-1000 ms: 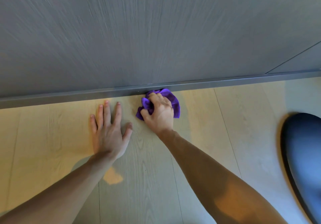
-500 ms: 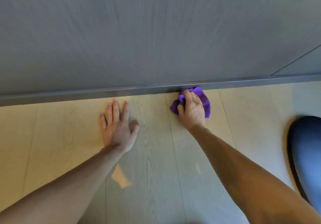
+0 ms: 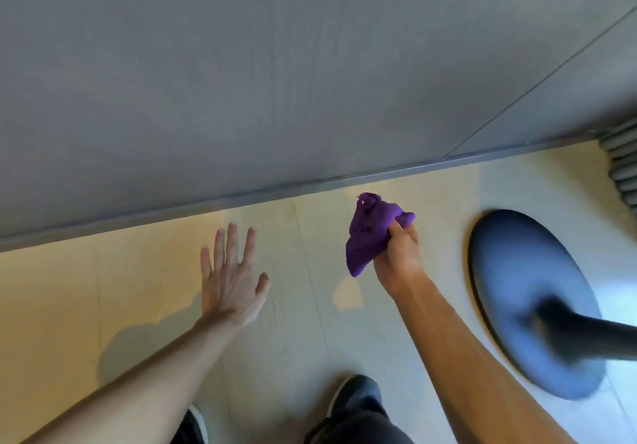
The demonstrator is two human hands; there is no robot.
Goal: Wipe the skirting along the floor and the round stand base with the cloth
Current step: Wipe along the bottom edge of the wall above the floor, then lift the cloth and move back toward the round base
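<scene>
My right hand [image 3: 400, 257] grips a bunched purple cloth [image 3: 370, 233], held up off the floor and a little clear of the grey skirting [image 3: 241, 199] that runs along the foot of the grey wall panel. My left hand [image 3: 231, 278] is open with fingers spread, just above or on the pale wood floor, left of the cloth. The dark round stand base [image 3: 527, 299] lies flat on the floor to the right of my right hand, with its dark pole [image 3: 593, 333] rising toward the right edge.
My two dark shoes [image 3: 355, 399] show at the bottom edge. A ribbed grey object [image 3: 624, 164] sits in the right corner by the wall. Pale floorboards [image 3: 303, 323] stretch between the skirting and my feet.
My right hand slid the cloth rightward along the skirting, then lifted it away from the skirting toward the stand base. The view pulled back and shifted right, showing the whole base and my shoes.
</scene>
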